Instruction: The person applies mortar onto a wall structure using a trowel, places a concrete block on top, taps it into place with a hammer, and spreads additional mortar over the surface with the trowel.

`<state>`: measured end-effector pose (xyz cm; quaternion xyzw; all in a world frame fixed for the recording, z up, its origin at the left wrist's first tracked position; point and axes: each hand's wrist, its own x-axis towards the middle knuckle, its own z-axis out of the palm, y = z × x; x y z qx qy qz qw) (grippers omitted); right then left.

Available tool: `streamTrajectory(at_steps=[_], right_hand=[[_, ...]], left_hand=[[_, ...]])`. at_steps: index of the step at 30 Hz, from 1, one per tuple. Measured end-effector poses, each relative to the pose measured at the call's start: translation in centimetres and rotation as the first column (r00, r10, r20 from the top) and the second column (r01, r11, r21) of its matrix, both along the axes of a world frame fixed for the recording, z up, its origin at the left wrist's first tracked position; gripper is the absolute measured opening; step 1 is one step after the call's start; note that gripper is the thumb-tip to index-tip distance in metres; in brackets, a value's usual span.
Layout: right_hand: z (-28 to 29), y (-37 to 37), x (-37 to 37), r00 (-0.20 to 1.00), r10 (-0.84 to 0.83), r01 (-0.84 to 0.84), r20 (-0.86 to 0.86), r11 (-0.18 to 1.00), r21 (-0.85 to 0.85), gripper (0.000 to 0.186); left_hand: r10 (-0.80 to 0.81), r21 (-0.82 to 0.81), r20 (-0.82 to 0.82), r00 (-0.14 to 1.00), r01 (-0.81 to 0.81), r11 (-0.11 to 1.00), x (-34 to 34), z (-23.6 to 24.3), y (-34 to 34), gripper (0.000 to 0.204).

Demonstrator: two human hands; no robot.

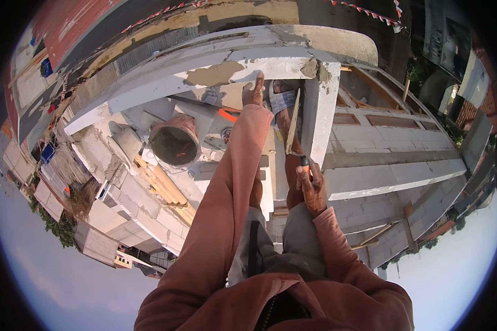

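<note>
My left hand (254, 91) reaches forward to the inner edge of a white block wall (281, 67), with its index finger stretched out against it. Nothing shows in that hand. Closed round an orange and black handle, my right hand (313, 190) holds a trowel (294, 124) low in front of my legs. The narrow, pale blade points forward, seen nearly edge-on, beside the inner face of the right-hand wall section (321, 110). A grey mortar patch (214, 74) marks the wall left of my left hand, and more mortar clings to the corner.
A mortar-stained bucket (185, 122) stands at the left, near a long tool with an orange handle (228, 114). Bamboo poles (163, 182) lie below the bucket. Block walls (392, 176) with openings extend right, and roofs and a street lie far below.
</note>
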<state>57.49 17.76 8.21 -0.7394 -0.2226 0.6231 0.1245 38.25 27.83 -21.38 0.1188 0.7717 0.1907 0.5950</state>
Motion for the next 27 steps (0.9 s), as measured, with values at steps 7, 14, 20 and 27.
streamTrajectory(at_steps=[7,14,20,27], right_hand=[[1.6,2.1,2.3,0.993,0.104,-0.105,-0.054,0.994,-0.027,0.053],[0.7,3.6,0.0,0.744,0.659,-0.668,0.112,0.727,0.161,0.049],[1.7,5.6,-4.0,0.710,0.677,-0.703,0.192,0.697,0.142,0.044],[3.2,18.7,-2.4,0.582,0.755,-0.812,0.301,0.553,0.185,0.043]], left_hand=[[0.513,-0.209,0.259,0.818,-0.471,0.857,-5.4,12.9,-14.9,0.049],[0.683,0.150,-0.444,0.580,-0.703,0.695,-18.8,19.6,-26.8,0.071],[0.732,-0.009,-0.326,0.599,-0.776,0.631,-27.2,15.9,-33.0,0.099],[0.562,-0.081,-0.265,0.784,-0.599,0.797,-22.3,18.3,-41.0,0.095]])
